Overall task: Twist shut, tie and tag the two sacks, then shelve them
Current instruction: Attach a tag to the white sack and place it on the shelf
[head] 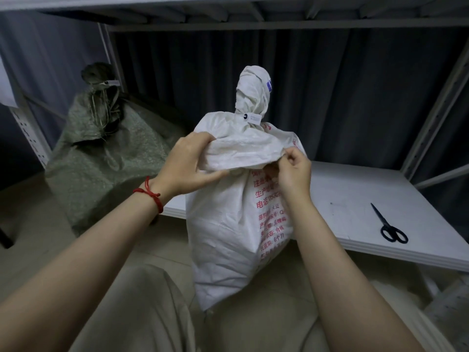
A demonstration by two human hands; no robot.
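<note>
A white woven sack (228, 232) with red print stands upright between my knees, its neck twisted and tied, with a small white tag (253, 118) at the knot. My left hand (185, 165) grips a fold of the sack's upper cloth on the left. On the right, my right hand (295, 171) pinches the same fold. A green sack (101, 158) sits on the low white shelf board at the left, tied with string and carrying a white tag (111, 83).
Black scissors (389, 226) lie on the white shelf board (355, 199) to the right. Grey metal rack uprights (431, 118) frame the shelf, with a dark curtain behind. An upper shelf (253, 11) runs overhead. The floor beneath is beige.
</note>
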